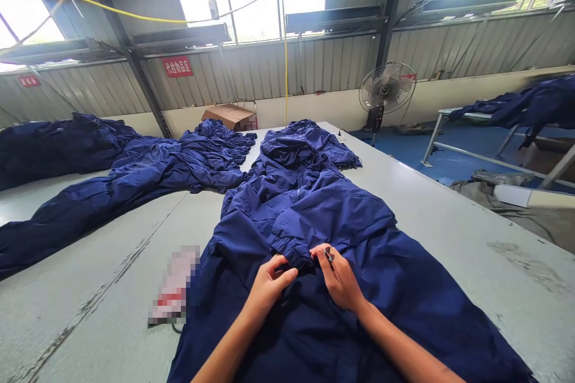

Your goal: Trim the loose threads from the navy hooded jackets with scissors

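Note:
A navy blue hooded jacket [341, 215] lies spread on the pale table in front of me. Its gathered cuff [291, 251] is between my two hands. My left hand [268, 287] pinches the cuff's left edge between thumb and fingers. On the other side, my right hand [336, 278] is closed at the cuff's right edge. From its curled fingers pokes a small dark metal tool [329, 255], which looks like thread snips; most of it is hidden by the hand. Fingertips of both hands are partly hidden by the cloth.
More navy garments [179, 161] are heaped to the left and at the far end of the table [449, 221]. A blurred pinkish item [175, 287] lies left of the jacket. Beyond stand a cardboard box [229, 115], a fan [384, 93] and a garment-covered rack [507, 108].

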Motion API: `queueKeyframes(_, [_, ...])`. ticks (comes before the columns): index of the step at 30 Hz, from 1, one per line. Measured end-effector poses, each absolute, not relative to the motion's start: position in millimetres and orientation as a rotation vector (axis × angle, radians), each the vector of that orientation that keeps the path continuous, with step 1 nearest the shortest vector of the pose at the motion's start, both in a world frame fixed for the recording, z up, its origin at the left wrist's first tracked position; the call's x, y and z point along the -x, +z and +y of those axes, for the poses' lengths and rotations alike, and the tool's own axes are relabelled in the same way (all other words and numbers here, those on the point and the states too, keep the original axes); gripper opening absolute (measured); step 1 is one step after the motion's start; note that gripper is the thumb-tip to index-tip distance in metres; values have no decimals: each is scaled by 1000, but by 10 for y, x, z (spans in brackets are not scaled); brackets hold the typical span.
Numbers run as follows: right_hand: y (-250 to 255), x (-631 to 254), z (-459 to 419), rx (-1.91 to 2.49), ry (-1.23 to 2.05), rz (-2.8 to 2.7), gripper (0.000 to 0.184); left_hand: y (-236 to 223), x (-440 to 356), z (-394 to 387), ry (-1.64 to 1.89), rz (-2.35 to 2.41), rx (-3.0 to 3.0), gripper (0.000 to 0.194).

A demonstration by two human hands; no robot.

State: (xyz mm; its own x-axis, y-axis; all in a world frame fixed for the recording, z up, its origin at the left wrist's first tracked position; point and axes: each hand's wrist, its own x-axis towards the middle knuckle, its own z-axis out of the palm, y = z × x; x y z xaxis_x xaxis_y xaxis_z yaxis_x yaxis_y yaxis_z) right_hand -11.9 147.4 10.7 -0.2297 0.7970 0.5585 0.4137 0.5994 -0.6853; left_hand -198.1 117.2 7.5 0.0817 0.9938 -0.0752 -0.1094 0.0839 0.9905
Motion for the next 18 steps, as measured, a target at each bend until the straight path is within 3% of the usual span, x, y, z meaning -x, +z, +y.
queueKeyframes(18, [89,121,1495,954,510,-1871,35,180,1961,1110,1228,1040,-1150,42])
